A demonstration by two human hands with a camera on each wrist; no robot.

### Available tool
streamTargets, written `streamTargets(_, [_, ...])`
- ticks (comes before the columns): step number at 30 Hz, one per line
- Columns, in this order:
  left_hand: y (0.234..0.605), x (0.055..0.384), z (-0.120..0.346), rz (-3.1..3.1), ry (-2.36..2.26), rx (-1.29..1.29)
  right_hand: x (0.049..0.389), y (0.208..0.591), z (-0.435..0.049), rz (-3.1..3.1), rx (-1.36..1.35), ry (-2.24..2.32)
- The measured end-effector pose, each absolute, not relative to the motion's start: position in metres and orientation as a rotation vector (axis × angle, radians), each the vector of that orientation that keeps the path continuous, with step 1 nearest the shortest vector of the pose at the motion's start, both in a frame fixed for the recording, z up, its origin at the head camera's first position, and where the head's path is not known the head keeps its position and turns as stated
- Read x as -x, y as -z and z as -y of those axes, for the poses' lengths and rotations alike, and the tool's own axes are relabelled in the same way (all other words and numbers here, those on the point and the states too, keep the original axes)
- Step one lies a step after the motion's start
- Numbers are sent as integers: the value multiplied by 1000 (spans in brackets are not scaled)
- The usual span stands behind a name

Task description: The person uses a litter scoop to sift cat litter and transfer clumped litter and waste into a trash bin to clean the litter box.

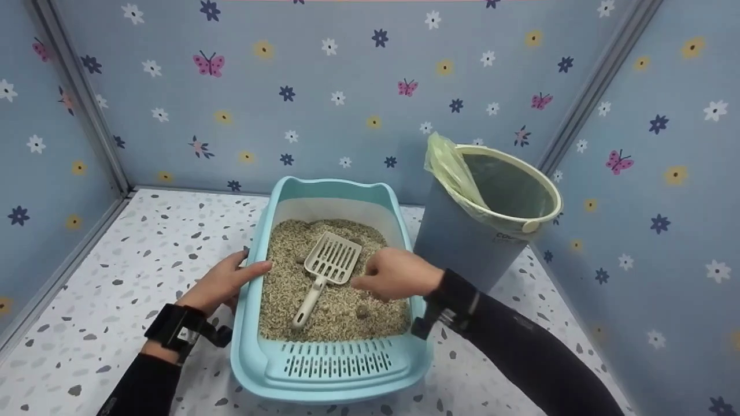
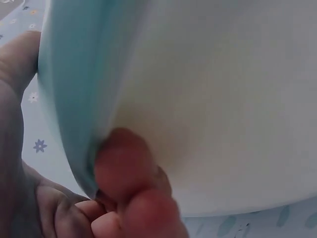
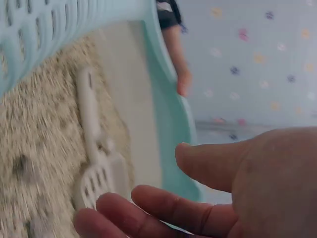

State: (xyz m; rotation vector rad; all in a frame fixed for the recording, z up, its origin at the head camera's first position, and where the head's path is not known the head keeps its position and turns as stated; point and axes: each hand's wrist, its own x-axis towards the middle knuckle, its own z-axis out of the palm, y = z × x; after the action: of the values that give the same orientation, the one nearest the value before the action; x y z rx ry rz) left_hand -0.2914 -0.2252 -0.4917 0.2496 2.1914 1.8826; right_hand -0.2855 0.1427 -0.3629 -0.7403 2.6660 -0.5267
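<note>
Scoop (image 1: pixel 322 281) on litter (image 1: pixel 283 289), one hand gripping the litter box (image 1: pixel 245 323)

The left hand (image 1: pixel 222 280) and right hand (image 1: pixel 399 274) are well apart. The left grips the box's left rim, thumb over the edge, fingers curled beneath. The right is over the litter's right side, near the scoop's slotted head, fingers loosely extended and thumb spread; whether it touches the litter cannot be told.

The scoop lies on the litter, covering part of it, handle toward the box's pierced front ledge (image 1: pixel 338 361). A brown clump (image 1: pixel 362 312) sits right of the handle.

Beyond the box's right side stands a tall grey bin (image 1: pixel 457 237), a pale-yellow bag (image 1: pixel 454 167) bunched over its rim. The right forearm (image 1: pixel 520 341), black-sleeved, crosses in front of the bin's lower part. Flowered blue walls (image 1: pixel 324 133) enclose the speckled floor (image 1: pixel 115 335).
</note>
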Motion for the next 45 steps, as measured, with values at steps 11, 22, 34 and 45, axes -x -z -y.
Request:
streamTargets(11, [494, 293, 214, -2247, -1861, -240, 304, 400, -58, -2454, 460, 501])
streamTargets(22, [494, 291, 211, -2259, -1836, -270, 307, 435, -43, -2510, 373, 582])
streamTargets(34, [493, 289, 216, -2238, -1859, -263, 313, 439, -48, -2528, 370, 633])
streamTargets(45, [495, 289, 221, -2255, -1855, -262, 336, 413, -87, -2546, 448, 628])
